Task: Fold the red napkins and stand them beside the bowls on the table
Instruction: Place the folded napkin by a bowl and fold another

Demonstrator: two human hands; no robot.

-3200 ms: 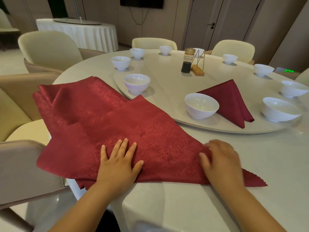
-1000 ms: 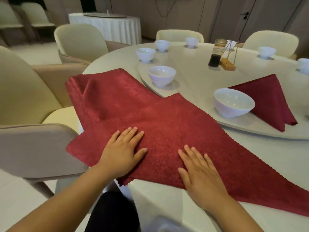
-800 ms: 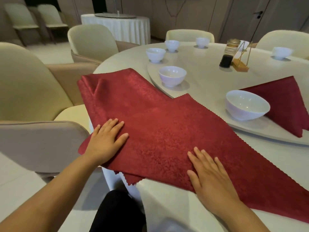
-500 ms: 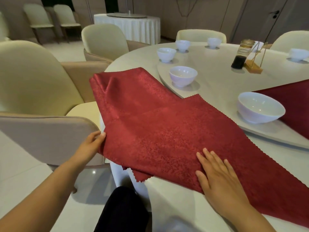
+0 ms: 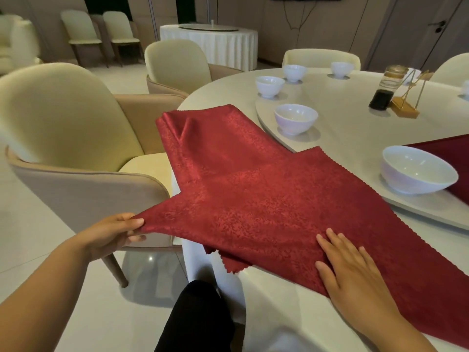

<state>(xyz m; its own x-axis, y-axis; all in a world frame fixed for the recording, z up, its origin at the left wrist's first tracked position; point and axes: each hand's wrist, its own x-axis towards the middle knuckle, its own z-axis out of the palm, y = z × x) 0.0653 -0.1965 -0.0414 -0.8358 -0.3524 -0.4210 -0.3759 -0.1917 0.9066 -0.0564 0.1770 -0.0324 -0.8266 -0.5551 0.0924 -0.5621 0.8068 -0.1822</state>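
A red napkin (image 5: 266, 199), folded to a triangle, lies on the near edge of the round table (image 5: 355, 115), on top of more red napkins (image 5: 210, 138). My left hand (image 5: 114, 232) pinches its left corner and holds it out past the table edge. My right hand (image 5: 347, 273) lies flat on the napkin's near edge, fingers straight. A white bowl (image 5: 416, 171) sits on the turntable (image 5: 342, 133) to the right, with a folded red napkin (image 5: 454, 158) beside it. Another white bowl (image 5: 295, 118) stands further back.
Cream chairs (image 5: 71, 138) stand close on the left of the table, one directly under my left hand. Several more white bowls (image 5: 269, 86) ring the turntable. A soy sauce bottle (image 5: 384, 88) and a gold stand (image 5: 408, 102) are at the back right.
My left hand slid left off the napkin's top, took its left corner and pulled it out past the table edge. My right hand stayed flat on the near edge. The camera turned left.
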